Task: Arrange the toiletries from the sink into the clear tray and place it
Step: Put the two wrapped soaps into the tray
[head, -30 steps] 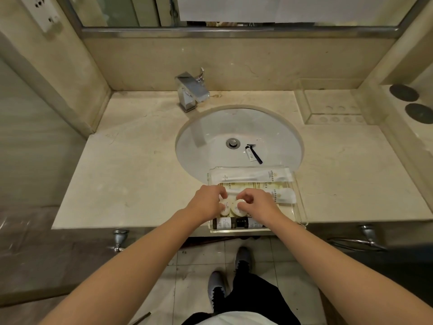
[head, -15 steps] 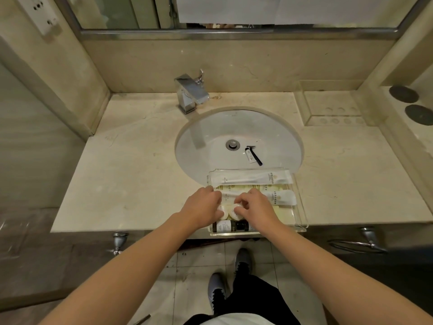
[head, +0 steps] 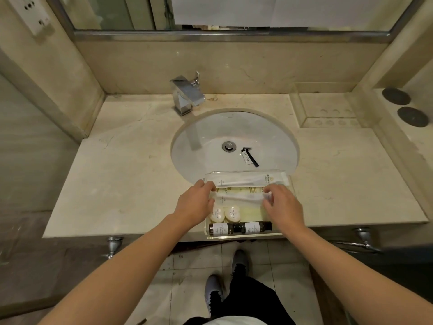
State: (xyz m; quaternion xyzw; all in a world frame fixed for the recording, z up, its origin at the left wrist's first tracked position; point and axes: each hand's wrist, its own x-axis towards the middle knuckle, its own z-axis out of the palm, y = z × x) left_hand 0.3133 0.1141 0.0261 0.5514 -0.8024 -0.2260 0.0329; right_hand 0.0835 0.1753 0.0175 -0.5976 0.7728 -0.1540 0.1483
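Marble bench (head: 131, 174) carries the whole scene, with the white sink (head: 257, 137) sunk in its middle. The clear tray (head: 289, 184) sits on the bench edge just in front of the sink, its far side overhanging the bowl.

A moment ago both hands were curled over the two round soaps (head: 225, 214); now they have lifted off those and moved toward the sink side of the tray, to the ends of a long white sachet (head: 239, 197). The left hand (head: 194, 204) pinches its left end; the right hand (head: 281, 205) pinches its right end, fingers curled round the wrapper. So the soaps seem settled, and the step in hand looks like straightening this sachet.

In the tray, going from the sink toward the person: a long wrapped packet (head: 246, 180), a cream striped packet (head: 241, 190), the held sachet, the soaps side by side, then two dark bottles (head: 239, 227) lying end to end along the near wall.

Still in the sink, just right of the drain (head: 229, 146), lie a black razor (head: 251, 157) and a small tube (head: 246, 158), touching. Those likely go in next; the tray's final placing is not yet done.
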